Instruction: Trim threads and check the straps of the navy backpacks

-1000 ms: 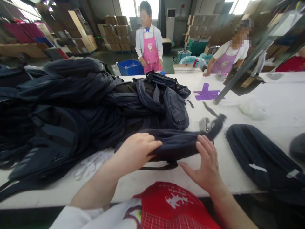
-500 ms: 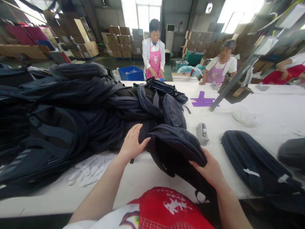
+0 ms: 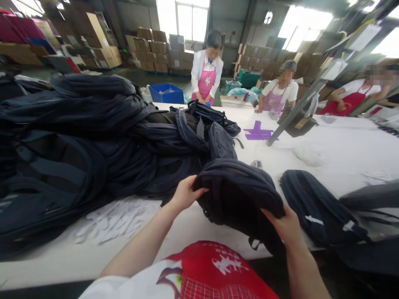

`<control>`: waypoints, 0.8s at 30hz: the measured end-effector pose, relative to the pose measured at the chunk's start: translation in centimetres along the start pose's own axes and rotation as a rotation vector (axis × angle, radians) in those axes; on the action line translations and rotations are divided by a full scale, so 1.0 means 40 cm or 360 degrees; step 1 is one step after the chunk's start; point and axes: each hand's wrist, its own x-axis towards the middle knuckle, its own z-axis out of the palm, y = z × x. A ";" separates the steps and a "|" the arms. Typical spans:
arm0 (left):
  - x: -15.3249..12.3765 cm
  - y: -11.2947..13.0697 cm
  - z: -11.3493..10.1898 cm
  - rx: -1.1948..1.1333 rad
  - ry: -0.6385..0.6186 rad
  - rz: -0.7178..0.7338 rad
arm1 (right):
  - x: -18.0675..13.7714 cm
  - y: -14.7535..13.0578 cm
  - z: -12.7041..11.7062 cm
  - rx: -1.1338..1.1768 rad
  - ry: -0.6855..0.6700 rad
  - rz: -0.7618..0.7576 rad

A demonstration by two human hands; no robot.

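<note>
My feed's bright overall, but the back windows (image 3: 183, 25) are totally blown out, with haze around the right-hand one. The white counter (image 3: 346, 145) looks kinda washed out too. Meanwhile the dark bag pile (image 3: 77, 104) loses most of its folds, and I see basically black inside the held backpack (image 3: 240, 199). Wide-angle stretch and soft smearing toward the edges.

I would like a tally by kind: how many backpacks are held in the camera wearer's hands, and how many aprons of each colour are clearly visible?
Dark navy fabric backpack, held by left hand and right hand: 1
Red cloth aprons, one nearest and one at far right: 2
Pink cloth apron: 1
Light purple cloth apron: 1
Total: 5
</note>
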 end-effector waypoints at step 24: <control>-0.127 -0.379 0.039 0.0991 -0.0112 -0.0458 | -0.044 0.266 0.393 0.0099 -0.0717 0.0447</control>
